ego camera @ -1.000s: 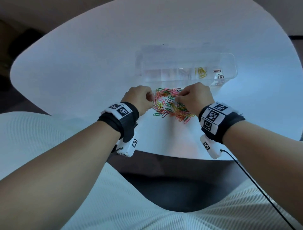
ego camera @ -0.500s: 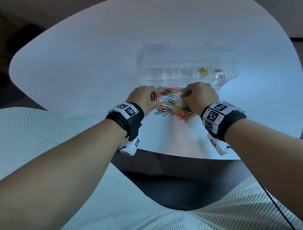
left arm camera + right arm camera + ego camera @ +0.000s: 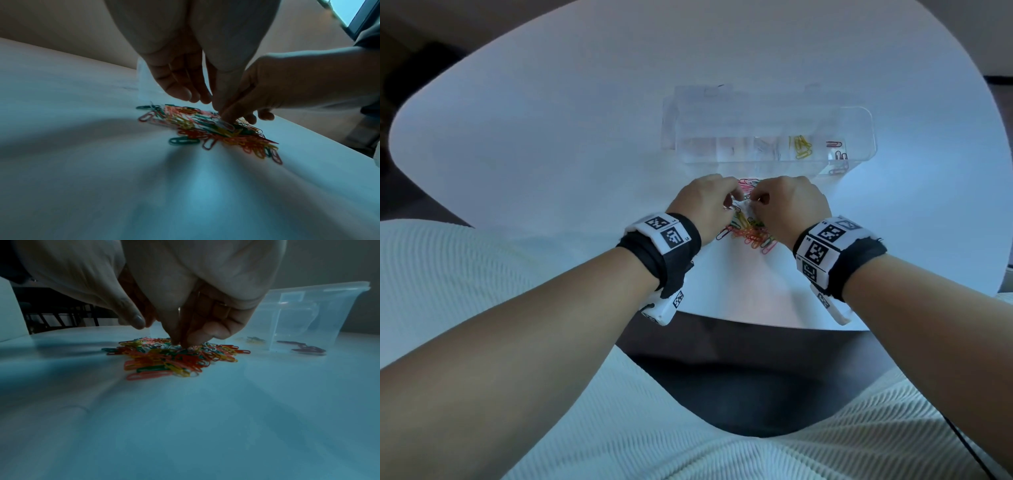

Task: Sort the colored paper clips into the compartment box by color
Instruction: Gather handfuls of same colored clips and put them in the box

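A heap of mixed coloured paper clips [image 3: 750,236] [image 3: 205,131] [image 3: 174,358] lies on the white table, just in front of the clear compartment box [image 3: 859,113] [image 3: 308,305]. One box compartment holds yellow clips [image 3: 802,147], and the one at the right end holds dark red clips [image 3: 839,156] [image 3: 302,348]. My left hand [image 3: 732,202] [image 3: 203,102] hovers over the heap's far left with a pale clip loop at its curled fingers. My right hand [image 3: 756,202] [image 3: 179,342] almost touches it and pinches down into the heap among white clips.
The white table [image 3: 551,137] has a rounded front edge close behind my wrists. My lap in pale ribbed cloth is below it. The box's open lid stands behind it. A dark chair frame [image 3: 61,313] shows beyond the table on the left.
Both hands have closed in on each other above the heap. The right hand has moved left, the left hand right, and they now hide most of the far clips.
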`<state>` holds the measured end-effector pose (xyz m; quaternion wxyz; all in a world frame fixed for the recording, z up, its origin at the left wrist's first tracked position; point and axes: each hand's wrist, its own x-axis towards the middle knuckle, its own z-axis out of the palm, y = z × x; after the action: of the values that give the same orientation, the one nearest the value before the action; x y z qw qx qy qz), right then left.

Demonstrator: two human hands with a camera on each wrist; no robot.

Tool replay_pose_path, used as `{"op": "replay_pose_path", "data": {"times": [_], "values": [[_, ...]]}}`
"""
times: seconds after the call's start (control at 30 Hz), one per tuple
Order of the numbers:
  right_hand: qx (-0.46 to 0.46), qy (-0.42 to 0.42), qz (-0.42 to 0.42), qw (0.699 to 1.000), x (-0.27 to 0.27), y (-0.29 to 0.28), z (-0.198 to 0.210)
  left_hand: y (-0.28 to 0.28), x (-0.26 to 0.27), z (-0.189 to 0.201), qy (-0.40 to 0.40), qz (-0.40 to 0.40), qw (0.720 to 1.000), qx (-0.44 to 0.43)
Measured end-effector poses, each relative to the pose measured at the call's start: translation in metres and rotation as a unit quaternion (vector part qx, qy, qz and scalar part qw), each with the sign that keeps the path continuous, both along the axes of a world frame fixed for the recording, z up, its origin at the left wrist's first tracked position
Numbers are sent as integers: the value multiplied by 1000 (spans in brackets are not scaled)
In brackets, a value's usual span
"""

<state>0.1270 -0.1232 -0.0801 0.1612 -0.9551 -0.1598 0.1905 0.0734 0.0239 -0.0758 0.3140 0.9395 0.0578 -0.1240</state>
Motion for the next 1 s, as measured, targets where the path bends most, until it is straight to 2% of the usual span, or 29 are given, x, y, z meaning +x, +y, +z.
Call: {"op": "replay_pose_path", "data": {"times": [0.2, 0.33, 0.43, 0.53, 0.6, 0.67, 0.77, 0.83, 0.9, 0.93, 1.0], "values": [[-42, 7, 22, 999, -9, -1, -2, -10, 13, -9, 16, 12, 999, 33], [-24, 36, -14, 999, -7, -2, -4, -11, 12, -15, 28, 21, 998, 56], [25, 54, -61, 996, -5, -7, -8, -12, 11, -15, 30, 10, 997, 69], [122, 66, -136, 981, -6, -14, -7, -11, 13, -14, 28, 0, 996, 81], [185, 84, -192, 960, -7, -19, -5, -11, 14, -13, 31, -11, 996, 85], [264, 110, -243, 927, -6, -24, -4, -10, 14, -13, 29, -17, 996, 81], [354, 167, -272, 879, -3, -27, -1, -9, 13, -14, 20, -6, 997, 73], [409, 218, -311, 830, -1, -26, 4, -9, 12, -14, 4, -4, 998, 68], [441, 273, -366, 773, 1, -25, 8, -13, 13, -14, -7, -19, 998, 63], [443, 290, -387, 755, 1, -24, 9, -16, 15, -14, -10, -29, 997, 65], [437, 299, -413, 741, 1, -23, 10, -20, 21, -14, -12, -43, 996, 73]]}}
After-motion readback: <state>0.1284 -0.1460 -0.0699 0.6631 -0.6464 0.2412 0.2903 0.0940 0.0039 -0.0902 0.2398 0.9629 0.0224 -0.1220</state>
